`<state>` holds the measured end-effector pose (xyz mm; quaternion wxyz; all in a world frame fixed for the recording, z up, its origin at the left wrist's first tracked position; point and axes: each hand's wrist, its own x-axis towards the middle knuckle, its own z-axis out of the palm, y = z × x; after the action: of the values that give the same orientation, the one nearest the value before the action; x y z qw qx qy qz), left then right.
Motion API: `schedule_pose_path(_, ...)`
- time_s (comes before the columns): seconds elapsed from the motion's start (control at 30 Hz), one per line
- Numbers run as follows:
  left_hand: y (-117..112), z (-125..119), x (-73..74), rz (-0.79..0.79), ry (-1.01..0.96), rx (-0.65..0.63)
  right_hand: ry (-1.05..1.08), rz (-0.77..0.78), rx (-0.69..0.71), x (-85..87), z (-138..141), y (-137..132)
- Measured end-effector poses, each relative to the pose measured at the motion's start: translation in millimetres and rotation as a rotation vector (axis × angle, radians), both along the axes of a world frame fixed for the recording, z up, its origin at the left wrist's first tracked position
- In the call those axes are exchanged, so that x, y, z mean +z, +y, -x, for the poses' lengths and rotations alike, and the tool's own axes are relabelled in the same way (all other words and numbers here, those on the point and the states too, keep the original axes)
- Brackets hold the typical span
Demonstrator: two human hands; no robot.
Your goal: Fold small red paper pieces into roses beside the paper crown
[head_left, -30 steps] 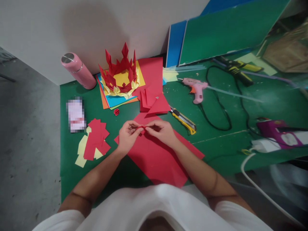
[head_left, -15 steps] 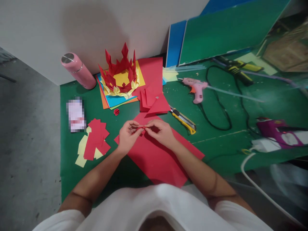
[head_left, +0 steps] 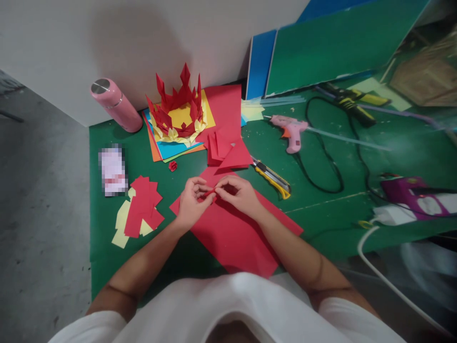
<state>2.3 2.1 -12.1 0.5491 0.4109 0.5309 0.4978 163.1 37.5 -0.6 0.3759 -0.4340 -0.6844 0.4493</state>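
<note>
Between my fingertips is a small folded piece of red paper point(head_left: 210, 192), mostly covered by the fingers. My left hand point(head_left: 192, 200) pinches it from the left, and my right hand point(head_left: 238, 194) pinches its right end. Both hands are above a large red paper sheet point(head_left: 239, 233) on the green table. Just beyond them lie folded red paper pieces point(head_left: 228, 151). A small red paper rose point(head_left: 173, 166) rests to the left of these. Farther back stands a red and yellow paper crown point(head_left: 178, 112) on a stack of coloured sheets point(head_left: 224, 105).
At the left are a pink bottle point(head_left: 117, 107), a blurred-out rectangular item point(head_left: 113, 170) and red and yellow paper strips point(head_left: 139, 209). To the right lie a yellow utility knife point(head_left: 272, 178), a pink glue gun point(head_left: 291, 131) with its black cord, and a white power strip point(head_left: 396, 213).
My left hand has shifted slightly to the right and turned a little. The red paper between my fingers has tilted; both hands still hold it.
</note>
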Motion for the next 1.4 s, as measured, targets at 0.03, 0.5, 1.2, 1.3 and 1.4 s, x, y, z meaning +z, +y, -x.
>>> schedule_pose_path(0.03,-0.3,0.0,0.5,0.0,0.008,0.0,0.005,0.021,-0.002,-0.1,0.0,-0.2)
schedule_pose_path(0.5,5.3,2.1,1.0,0.094,-0.148,0.063,0.212,0.337,-0.04,-3.4,-0.1,0.9)
schedule_pose_path(1.2,6.3,3.7,3.2,0.028,-0.048,0.072,0.249,0.518,-0.007,3.0,1.0,0.6)
schedule_pose_path(1.3,5.6,4.3,4.4,0.034,0.009,0.047,0.223,0.525,-0.025,1.7,0.8,-0.1)
schedule_pose_path(1.4,5.1,4.4,4.2,0.037,0.025,0.042,0.201,0.519,-0.05,0.6,0.6,-0.9)
